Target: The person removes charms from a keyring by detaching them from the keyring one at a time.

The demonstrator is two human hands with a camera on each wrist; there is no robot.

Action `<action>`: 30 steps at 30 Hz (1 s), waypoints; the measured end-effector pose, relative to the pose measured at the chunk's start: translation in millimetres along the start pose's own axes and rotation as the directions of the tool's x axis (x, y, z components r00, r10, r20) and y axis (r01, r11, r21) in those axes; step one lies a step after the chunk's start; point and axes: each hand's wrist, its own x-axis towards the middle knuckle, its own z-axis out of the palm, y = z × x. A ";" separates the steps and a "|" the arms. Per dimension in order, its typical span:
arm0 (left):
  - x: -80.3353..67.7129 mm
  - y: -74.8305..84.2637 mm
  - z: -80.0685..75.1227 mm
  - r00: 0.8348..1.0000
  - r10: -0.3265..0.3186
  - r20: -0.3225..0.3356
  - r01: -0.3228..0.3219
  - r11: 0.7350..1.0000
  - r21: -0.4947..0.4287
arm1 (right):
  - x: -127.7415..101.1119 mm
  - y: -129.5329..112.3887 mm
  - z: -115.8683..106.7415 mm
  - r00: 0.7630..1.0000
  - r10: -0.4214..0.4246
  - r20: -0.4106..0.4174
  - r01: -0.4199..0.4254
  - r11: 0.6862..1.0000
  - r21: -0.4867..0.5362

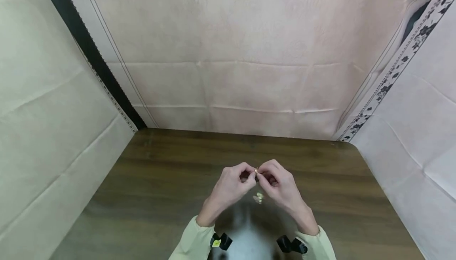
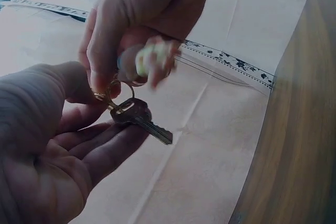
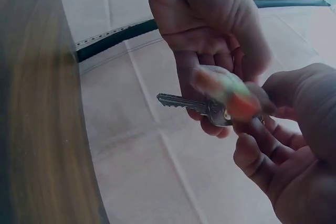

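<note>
Pinching a gold ring point(image 1: 256, 171) in my left fingers point(image 2: 113, 154) and right fingers point(image 2: 107, 51) — key point(image 2: 137, 115) and blurred charm point(image 2: 152, 62) seemingly attached.

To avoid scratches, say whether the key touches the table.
Apart: the left wrist view shows the key clear of the wooden table, pale sheet showing between them.

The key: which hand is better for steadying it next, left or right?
Probably the left hand. It and the right hand meet at the gold ring, but in the left wrist view only the left hand's fingers reach out behind the key.
</note>
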 end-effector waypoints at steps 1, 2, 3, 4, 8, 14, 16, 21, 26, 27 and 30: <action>0.7 0.0 -2.0 1.000 -0.008 0.011 0.008 1.000 0.003 | 1.5 -1.7 -0.3 1.000 0.009 -0.002 -0.009 1.000 0.011; 1.4 0.1 -4.0 1.000 -0.010 0.022 0.010 1.000 0.008 | 3.5 -5.3 -1.3 1.000 0.026 0.003 -0.026 0.999 0.022; 2.1 0.2 -6.3 0.999 -0.012 0.034 0.011 1.000 0.007 | 6.1 -9.8 -2.7 0.999 0.042 0.009 -0.042 0.999 0.033; 2.8 -0.1 -8.4 0.999 -0.012 0.047 0.012 1.000 0.007 | 8.6 -14.2 -4.1 0.998 0.055 0.012 -0.056 0.997 0.044; 5.3 -2.0 -17.2 0.998 0.032 0.062 -0.032 0.999 0.001 | 10.8 -13.7 -4.6 0.996 0.090 0.019 -0.091 0.992 0.084; 4.4 -5.4 -28.8 0.981 0.131 0.140 -0.128 0.991 -0.030 | 13.3 -17.4 -0.9 0.994 0.103 0.039 -0.108 0.985 0.133; 3.5 -6.2 -31.6 0.974 0.153 0.165 -0.146 0.988 -0.052 | 12.8 -17.9 0.4 0.993 0.114 0.042 -0.119 0.983 0.142; 2.2 -6.6 -31.2 0.968 0.210 0.137 -0.204 0.977 -0.062 | 4.2 -6.2 0.7 0.988 0.148 0.044 -0.153 0.975 0.161; 2.4 -5.2 -18.7 0.948 0.317 0.039 -0.319 0.945 0.066 | -4.1 6.1 -3.3 0.989 0.135 0.065 -0.143 0.978 0.154; 2.2 -4.6 -16.3 0.940 0.342 0.023 -0.342 0.935 0.096 | -5.3 7.2 -4.1 0.989 0.130 0.069 -0.140 0.979 0.149; 2.1 -2.6 -10.9 0.916 0.401 0.003 -0.396 0.903 0.169 | -7.5 8.4 -6.3 0.990 0.121 0.074 -0.130 0.982 0.135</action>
